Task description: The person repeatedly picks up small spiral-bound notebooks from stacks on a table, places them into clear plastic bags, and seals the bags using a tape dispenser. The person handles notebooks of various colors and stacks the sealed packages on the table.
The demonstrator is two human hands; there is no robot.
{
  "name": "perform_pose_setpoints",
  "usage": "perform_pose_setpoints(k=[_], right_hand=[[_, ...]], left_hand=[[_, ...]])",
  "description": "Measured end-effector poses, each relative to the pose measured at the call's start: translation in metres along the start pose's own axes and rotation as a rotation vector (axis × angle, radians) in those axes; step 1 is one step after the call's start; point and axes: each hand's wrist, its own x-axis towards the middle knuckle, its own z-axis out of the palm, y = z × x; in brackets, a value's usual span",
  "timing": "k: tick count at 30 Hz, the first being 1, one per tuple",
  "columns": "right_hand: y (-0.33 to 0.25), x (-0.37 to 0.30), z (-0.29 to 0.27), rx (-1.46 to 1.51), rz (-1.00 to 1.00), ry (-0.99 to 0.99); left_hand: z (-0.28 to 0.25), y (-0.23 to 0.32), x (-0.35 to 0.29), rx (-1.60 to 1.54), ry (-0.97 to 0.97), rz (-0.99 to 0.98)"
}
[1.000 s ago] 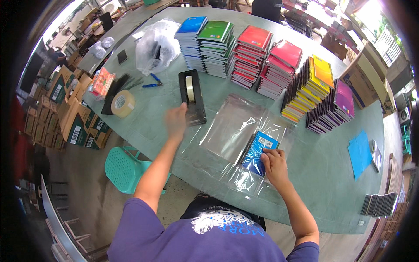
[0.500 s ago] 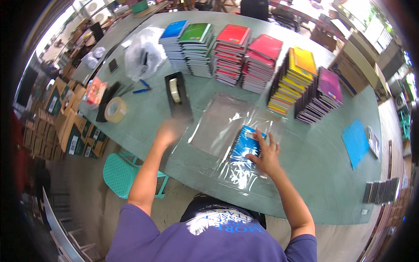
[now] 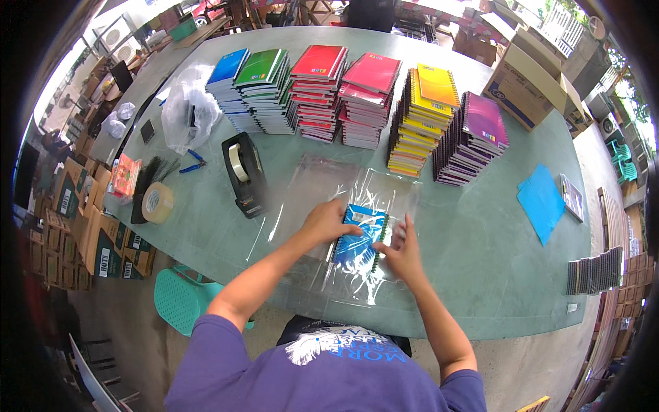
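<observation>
A blue spiral notebook (image 3: 360, 237) lies on a sheet of clear plastic film (image 3: 320, 180) near the table's front edge, with glare across its cover. Coils show along both its left and right sides, so more than one notebook may be stacked there. My left hand (image 3: 327, 222) grips its left side, thumb over the cover. At the right edge my right hand (image 3: 403, 253) rests its thumb by the coil, other fingers apart and raised. A black tape dispenser (image 3: 244, 175) with a roll of clear tape stands left of the film.
Stacks of blue, green, red, yellow and purple notebooks (image 3: 319, 62) line the far side. Left lie a plastic bag (image 3: 189, 110), blue-handled pliers (image 3: 193, 162) and a wide tape roll (image 3: 158, 203). Right are blue sheets (image 3: 542, 206), a dark stack (image 3: 594, 274) and a cardboard box (image 3: 519, 86).
My left hand has come from beside the tape dispenser to the notebook's left side. My right hand has shifted off the cover to its right edge. The view has shifted slightly.
</observation>
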Motion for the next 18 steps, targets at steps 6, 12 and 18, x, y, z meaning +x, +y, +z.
perform_pose_setpoints(k=[6, 12, 18], right_hand=[[-0.023, -0.025, 0.005, 0.201, 0.061, 0.064], [-0.036, -0.03, 0.006, 0.157, -0.247, -0.02], [-0.026, -0.016, 0.031, 0.316, -0.187, 0.02]], left_hand=[[0.013, 0.02, -0.048, -0.636, 0.227, 0.086], [-0.003, 0.013, -0.055, -0.708, -0.066, 0.203], [0.038, 0.007, -0.039, -0.887, 0.085, 0.282]])
